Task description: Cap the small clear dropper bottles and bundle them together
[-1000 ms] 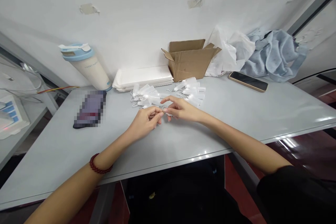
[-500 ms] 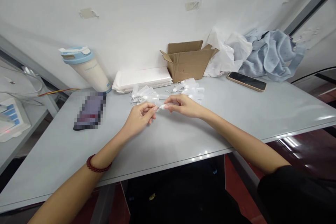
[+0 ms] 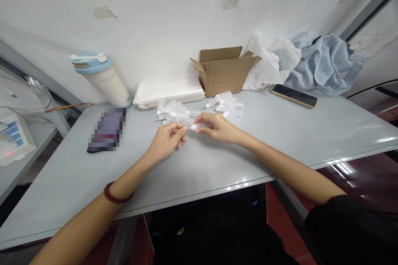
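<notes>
A clear tube with a white tapered end (image 3: 199,126) lies across the fingers of my right hand (image 3: 220,127), which is closed on it. My left hand (image 3: 168,138) is pinched just left of the tube's tip; something thin, like a wire end, shows at its fingertips, too small to name. Behind my hands lie two loose piles of similar clear tubes with white ends and thin wires, a left pile (image 3: 172,109) and a right pile (image 3: 230,105).
Along the wall stand a blue-lidded tumbler (image 3: 110,85), a stack of white sheets (image 3: 169,91), an open cardboard box (image 3: 224,76), a white plastic bag (image 3: 270,60) and blue cloth (image 3: 329,64). A phone (image 3: 294,95) lies right, a blurred dark item (image 3: 107,130) left.
My right hand has turned slightly and its fingers have shifted on the tube, so more of the tube shows. The left hand stays almost in place, still pinched.
</notes>
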The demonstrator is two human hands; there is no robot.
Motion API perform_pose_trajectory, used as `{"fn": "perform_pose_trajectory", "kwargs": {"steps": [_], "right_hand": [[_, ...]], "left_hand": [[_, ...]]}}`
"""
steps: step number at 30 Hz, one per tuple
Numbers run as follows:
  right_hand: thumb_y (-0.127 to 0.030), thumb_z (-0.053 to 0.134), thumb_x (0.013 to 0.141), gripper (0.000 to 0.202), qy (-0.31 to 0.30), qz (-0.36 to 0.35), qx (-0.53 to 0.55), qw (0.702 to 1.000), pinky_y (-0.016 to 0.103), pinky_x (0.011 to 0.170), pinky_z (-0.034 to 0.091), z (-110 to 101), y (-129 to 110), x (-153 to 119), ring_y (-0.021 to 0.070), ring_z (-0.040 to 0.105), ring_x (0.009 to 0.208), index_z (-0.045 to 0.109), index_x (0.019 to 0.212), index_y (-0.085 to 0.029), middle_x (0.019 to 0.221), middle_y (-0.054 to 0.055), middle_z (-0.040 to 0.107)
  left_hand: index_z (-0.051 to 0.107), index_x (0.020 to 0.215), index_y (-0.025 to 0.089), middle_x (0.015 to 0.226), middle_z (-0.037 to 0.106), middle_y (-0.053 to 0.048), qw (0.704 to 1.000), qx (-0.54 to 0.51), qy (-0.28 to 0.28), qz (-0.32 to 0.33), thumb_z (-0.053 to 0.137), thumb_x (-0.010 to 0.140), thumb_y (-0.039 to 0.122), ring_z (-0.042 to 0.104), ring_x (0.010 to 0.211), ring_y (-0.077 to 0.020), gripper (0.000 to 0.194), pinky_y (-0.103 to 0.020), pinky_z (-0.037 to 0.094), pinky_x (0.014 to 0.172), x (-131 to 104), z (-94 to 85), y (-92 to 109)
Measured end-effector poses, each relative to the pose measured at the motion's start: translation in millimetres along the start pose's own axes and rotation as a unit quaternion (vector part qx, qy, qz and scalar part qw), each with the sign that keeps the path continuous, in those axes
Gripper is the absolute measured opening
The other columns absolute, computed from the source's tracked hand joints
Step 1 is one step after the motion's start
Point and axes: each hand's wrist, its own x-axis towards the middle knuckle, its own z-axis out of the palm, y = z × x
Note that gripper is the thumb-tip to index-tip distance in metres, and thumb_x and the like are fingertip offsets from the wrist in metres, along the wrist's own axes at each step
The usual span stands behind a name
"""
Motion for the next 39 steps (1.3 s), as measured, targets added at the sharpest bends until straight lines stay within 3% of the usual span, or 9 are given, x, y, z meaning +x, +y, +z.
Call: {"fn": "perform_pose_trajectory", "kwargs": {"steps": [9,22,33,39], "right_hand": [[-0.029,0.062,0.084,0.017,-0.006,0.02,0.02,1.0,0.027,0.065,0.035,5,3,0,0.0123,0.047,0.065,0.064,0.091,-0.014,0.079,0.003,0.064],[-0.029,0.062,0.083,0.018,-0.001,0.029,0.02,0.999,0.026,0.063,0.032,10,4,-2,0.0108,0.044,0.06,0.064,0.091,-0.013,0.063,-0.002,0.054],[-0.031,0.062,0.082,0.019,-0.006,0.031,0.027,0.999,0.026,0.062,0.035,9,2,-2,0.0121,0.048,0.062,0.064,0.09,-0.013,0.069,0.0,0.059],[-0.029,0.062,0.082,0.016,-0.002,0.017,0.088,0.996,0.026,0.063,0.039,2,-4,0,0.0126,0.056,0.064,0.063,0.087,-0.014,0.072,0.002,0.065]], "left_hand": [[0.058,0.069,0.017,0.057,0.058,0.002,1.0,0.01,-0.006,-0.005,0.056,0.085,0.033,0.048,0.043,-0.0081,0.022,-0.022,0.041,0.045,-3,2.5,-1],[0.058,0.07,0.016,0.057,0.058,0.003,1.0,0.017,-0.015,-0.011,0.054,0.085,0.03,0.047,0.042,-0.0074,0.02,-0.021,0.04,0.046,-4,4.3,-3],[0.058,0.071,0.016,0.056,0.058,0.003,1.0,0.003,-0.023,-0.017,0.055,0.084,0.031,0.047,0.043,-0.0078,0.021,-0.022,0.039,0.046,-5,3.5,-1],[0.058,0.072,0.015,0.058,0.058,0.002,0.997,-0.074,-0.025,-0.02,0.056,0.085,0.037,0.049,0.045,-0.0085,0.026,-0.023,0.04,0.048,-1,1.1,0]]}}
